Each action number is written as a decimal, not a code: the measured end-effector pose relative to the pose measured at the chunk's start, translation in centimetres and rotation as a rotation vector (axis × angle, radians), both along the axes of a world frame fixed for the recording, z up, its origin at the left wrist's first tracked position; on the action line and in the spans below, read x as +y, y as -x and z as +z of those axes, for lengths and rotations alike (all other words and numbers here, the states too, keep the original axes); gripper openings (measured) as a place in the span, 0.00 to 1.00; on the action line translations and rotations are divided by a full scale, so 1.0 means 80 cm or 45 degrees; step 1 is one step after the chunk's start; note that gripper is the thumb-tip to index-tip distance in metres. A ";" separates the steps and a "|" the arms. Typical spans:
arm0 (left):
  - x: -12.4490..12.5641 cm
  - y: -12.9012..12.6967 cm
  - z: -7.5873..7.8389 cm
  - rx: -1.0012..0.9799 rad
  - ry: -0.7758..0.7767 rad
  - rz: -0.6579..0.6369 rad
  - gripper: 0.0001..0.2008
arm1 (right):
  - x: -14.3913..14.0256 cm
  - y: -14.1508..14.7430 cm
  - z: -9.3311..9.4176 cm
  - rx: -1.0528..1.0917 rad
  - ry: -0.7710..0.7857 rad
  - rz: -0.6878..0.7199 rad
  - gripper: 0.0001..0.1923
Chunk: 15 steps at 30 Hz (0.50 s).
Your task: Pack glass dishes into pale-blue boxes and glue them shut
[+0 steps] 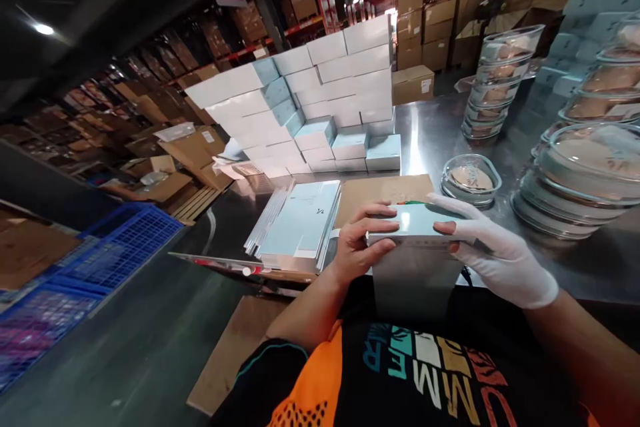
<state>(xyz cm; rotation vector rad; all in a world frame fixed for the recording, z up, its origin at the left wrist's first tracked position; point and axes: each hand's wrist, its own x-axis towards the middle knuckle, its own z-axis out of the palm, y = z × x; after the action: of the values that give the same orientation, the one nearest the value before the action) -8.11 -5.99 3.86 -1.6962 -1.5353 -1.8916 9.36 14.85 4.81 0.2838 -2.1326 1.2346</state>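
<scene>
Pale blue box sat at the bench's near edge, long axis left to right; bare left hand gripped its left end, gloved right hand its right, fingers part-closed, neither nearer

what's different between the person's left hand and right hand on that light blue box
The left hand is bare; the right hand wears a white glove, with at least two fingertips showing bare.
The left hand grips the left end of the box; the right hand is at its right end.
Both hold the same box.
</scene>
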 end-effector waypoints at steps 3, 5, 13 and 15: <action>-0.007 0.006 0.009 0.076 0.006 -0.011 0.12 | -0.002 0.000 0.006 0.001 0.013 -0.009 0.11; -0.013 0.013 0.020 0.081 0.103 -0.026 0.14 | -0.004 0.001 0.009 0.020 -0.028 -0.020 0.12; -0.044 0.017 0.110 0.449 0.913 -0.035 0.33 | -0.001 0.054 0.005 0.024 -0.333 0.046 0.38; -0.061 0.018 0.121 0.395 0.908 0.062 0.32 | 0.044 0.074 -0.006 -0.182 -0.292 -0.276 0.36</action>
<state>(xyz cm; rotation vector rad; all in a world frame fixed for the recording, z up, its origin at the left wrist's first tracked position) -9.56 -10.88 13.51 -2.0448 -2.2271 -1.0224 3.40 18.38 4.34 0.0595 -2.3604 0.9119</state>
